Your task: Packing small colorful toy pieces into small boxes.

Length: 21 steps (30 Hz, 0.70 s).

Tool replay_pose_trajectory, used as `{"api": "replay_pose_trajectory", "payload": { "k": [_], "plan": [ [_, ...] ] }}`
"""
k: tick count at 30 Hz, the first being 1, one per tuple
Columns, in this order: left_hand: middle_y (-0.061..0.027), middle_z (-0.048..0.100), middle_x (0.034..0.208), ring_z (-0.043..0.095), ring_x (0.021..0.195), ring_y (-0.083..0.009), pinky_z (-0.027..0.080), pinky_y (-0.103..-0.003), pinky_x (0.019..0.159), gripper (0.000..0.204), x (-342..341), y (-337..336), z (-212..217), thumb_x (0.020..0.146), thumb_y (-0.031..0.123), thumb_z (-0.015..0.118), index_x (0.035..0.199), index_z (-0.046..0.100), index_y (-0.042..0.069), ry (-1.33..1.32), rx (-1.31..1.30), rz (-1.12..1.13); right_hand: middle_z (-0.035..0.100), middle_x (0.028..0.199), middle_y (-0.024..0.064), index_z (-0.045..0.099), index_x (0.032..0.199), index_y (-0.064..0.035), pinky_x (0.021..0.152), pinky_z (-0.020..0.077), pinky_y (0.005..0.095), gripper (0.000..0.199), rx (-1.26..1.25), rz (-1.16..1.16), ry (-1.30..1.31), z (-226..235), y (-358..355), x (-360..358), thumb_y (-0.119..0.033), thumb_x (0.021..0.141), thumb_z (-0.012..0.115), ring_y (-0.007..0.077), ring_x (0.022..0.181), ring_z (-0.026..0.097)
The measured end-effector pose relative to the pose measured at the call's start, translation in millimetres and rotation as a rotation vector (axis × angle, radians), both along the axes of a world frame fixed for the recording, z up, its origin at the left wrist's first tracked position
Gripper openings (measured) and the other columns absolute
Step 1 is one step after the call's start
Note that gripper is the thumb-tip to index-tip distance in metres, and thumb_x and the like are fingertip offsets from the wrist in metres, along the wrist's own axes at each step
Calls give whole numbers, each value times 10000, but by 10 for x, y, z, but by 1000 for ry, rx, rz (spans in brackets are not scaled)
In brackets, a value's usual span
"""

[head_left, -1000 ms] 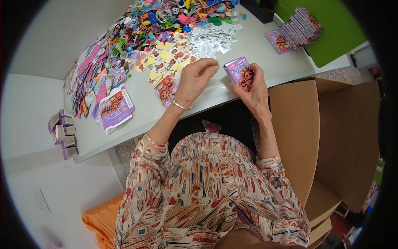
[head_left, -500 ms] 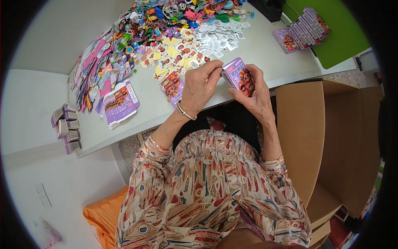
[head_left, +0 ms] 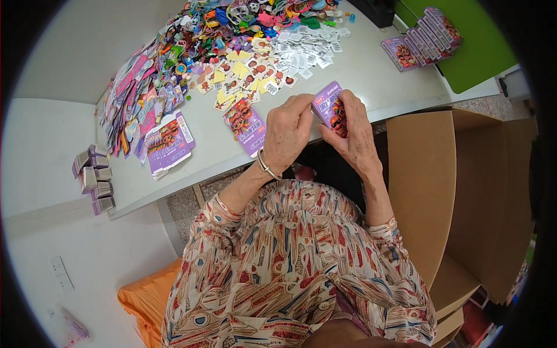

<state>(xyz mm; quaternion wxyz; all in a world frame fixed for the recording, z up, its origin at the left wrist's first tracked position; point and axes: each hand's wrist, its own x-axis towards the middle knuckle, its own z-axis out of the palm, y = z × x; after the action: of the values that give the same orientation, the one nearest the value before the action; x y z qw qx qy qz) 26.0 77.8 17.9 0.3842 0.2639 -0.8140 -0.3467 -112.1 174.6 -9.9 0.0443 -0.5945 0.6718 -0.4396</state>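
Left grip (head_left: 287, 127) closer, at purple box (head_left: 328, 102) in right grip (head_left: 356, 137)

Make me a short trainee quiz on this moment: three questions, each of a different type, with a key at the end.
1. True or false: the right hand holds a printed purple box.
2. Multiple choice: where is the metal bangle? A) on the right wrist, B) on the left wrist, C) on the table.
3. Fill in the blank: the large brown carton stands to the person's ____.

Key: 1. True. 2. B. 3. Right.
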Motion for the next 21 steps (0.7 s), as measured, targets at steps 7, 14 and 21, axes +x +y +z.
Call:
{"api": "replay_pose_trajectory", "payload": {
  "k": [7, 14, 21],
  "plan": [
    [-158, 672, 856, 679, 742, -280, 520, -339, 674, 117, -57, -23, -193, 840, 72, 645, 899, 620, -26, 82, 225, 60, 487, 1280, 217, 375, 1340, 26, 952, 423, 427, 760, 3, 20, 50, -4, 28, 32, -88, 703, 774, 392, 1102, 497],
    [-130, 686, 954, 676, 856, -178, 525, -290, 732, 249, 243, -368, -268, 839, 142, 699, 1027, 623, -2, 63, 242, 38, 515, 1230, 219, 408, 1314, 29, 938, 439, 407, 728, 182, -34, -32, 83, -94, -94, -164, 719, 780, 363, 1085, 528],
    [-198, 614, 1139, 591, 1061, -318, 448, -377, 933, 623, 1095, -652, -69, 743, 321, 785, 1234, 547, 21, -283, 46, 117, 501, 1297, 261, 462, 1291, 57, 980, 407, 452, 682, 102, -334, 283, -78, -189, -636, -253, 770, 777, 404, 1167, 495]
  ]
}}
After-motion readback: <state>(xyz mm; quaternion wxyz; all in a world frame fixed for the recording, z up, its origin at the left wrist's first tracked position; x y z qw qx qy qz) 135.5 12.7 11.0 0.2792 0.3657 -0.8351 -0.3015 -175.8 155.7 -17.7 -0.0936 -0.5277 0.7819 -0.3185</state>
